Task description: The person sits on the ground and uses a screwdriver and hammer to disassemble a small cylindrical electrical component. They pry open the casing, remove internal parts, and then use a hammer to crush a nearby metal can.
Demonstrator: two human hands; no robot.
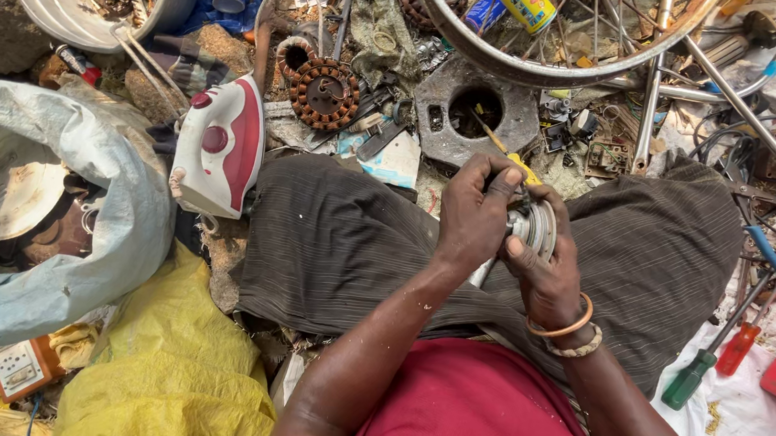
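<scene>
cluttered scrap floor, left hand [473, 213] and right hand [546, 273] gripping motor part [533, 226], clothes iron [221, 145] nearby

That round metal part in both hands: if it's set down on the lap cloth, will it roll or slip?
The round metal part looks disc-shaped with stepped rims, so on edge it may roll. It appears solid metal, probably heavy for its size. The left hand and right hand both grip it, hinting at smooth surfaces.
</scene>
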